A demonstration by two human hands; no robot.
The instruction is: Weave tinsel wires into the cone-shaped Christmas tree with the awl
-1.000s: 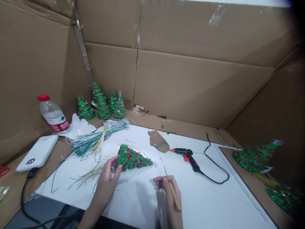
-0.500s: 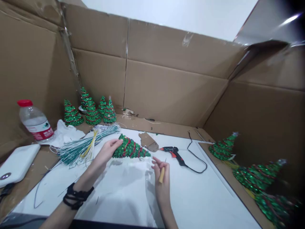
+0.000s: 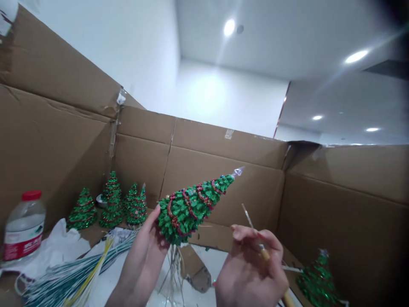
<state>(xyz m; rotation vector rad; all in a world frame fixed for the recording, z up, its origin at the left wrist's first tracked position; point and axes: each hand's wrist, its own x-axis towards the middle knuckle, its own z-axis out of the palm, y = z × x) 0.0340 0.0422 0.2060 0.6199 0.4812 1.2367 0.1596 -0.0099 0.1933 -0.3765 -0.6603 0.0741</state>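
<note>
My left hand (image 3: 148, 245) is closed around the base of a small green Christmas tree (image 3: 191, 207). The tree leans with its tip up to the right, and red bead garlands wind around it. A clear, shiny topper (image 3: 238, 171) sits on the tip. Thin wires (image 3: 174, 264) hang down below the base. In my right hand (image 3: 252, 266), the fingers are closed on a thin tool (image 3: 264, 252) with a wooden handle and a narrow metal shaft. Its point is apart from the tree, to the right and below the topper.
Several finished-looking green trees (image 3: 111, 202) stand at the back left, another tree (image 3: 319, 277) at the right. A red-capped bottle (image 3: 24, 228), white tissue (image 3: 60, 243) and a bundle of green and white wires (image 3: 79, 270) lie left. Cardboard walls (image 3: 223, 187) enclose the table.
The view has tilted up. The tree is raised closer and its tip turned upward; the clear topper now shows on it. My right hand has come up with the tool, whose shaft now points upward.
</note>
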